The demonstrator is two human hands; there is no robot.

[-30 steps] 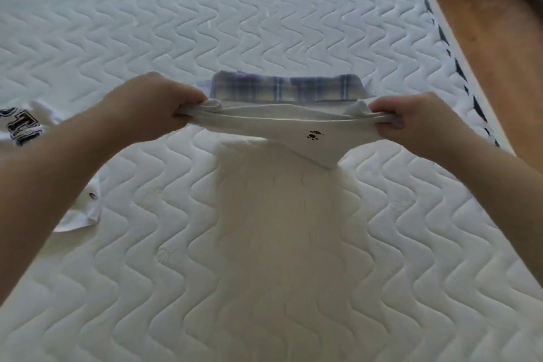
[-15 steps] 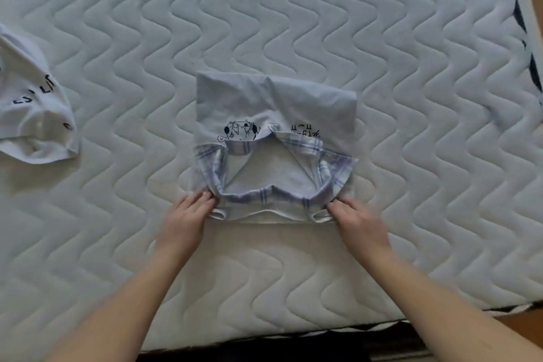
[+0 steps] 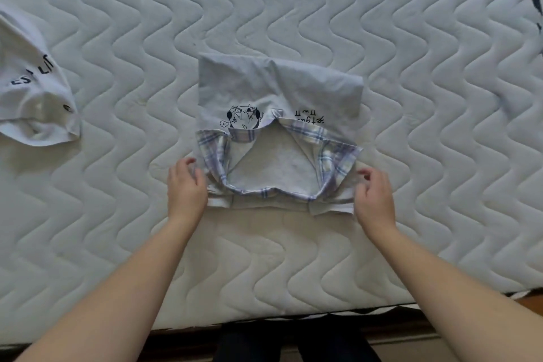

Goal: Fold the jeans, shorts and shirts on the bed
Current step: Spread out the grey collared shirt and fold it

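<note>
Folded shirt [image 3: 279, 138] flat on bed [image 3: 411, 97], between both hands. Left hand [image 3: 185, 185] with loosely curled, empty grip touching its left edge; right hand [image 3: 373, 197] likewise relaxed at right corner. Second shirt [image 3: 35, 91] well left.

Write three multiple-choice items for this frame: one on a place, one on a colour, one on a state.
1. Where does the white shirt with black lettering lie, as the camera sees it?
A. left of the folded shirt
B. on top of it
C. right of it

2. What colour is the collar trim on the folded shirt?
A. solid red
B. blue and white plaid
C. plain black

3. What are the hands doing?
A. lifting the shirt off the mattress
B. beside the shirt's near corners, fingers loosely curled
C. resting on the lettered shirt

Key: 1 A, it sits at the left edge of the mattress. 2 B, plaid shows round the neckline. 3 B, left hand and right hand flank the shirt lying flat.
</note>
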